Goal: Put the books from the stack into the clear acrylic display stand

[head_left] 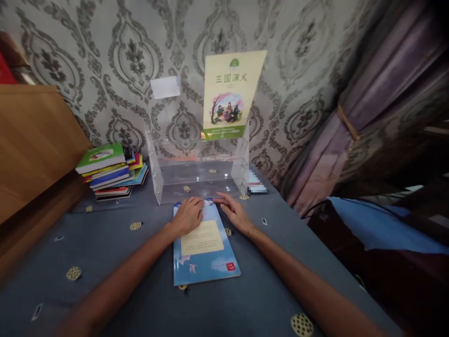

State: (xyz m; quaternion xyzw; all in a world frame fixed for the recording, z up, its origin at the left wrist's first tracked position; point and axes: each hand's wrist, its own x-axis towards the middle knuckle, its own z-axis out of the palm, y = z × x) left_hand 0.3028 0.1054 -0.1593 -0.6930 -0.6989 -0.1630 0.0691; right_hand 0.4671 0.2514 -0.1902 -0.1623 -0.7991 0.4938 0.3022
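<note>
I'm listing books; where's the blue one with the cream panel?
In the head view, the blue book lies at lower centre, before the clear rack, left hand on its far end, right hand by its far right corner.

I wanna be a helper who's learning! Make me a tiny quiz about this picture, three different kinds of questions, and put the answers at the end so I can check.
1. Pick one: what colour is most of the cover of the book under the left hand?
A. red
B. blue
C. black

2. True or false: in the picture, the stack of books is to the right of the clear stand.

3. Fill the gap: the small red square is near the book's lower ____ corner.

Key: 1. B. 2. False, it is to the left. 3. right.
</note>
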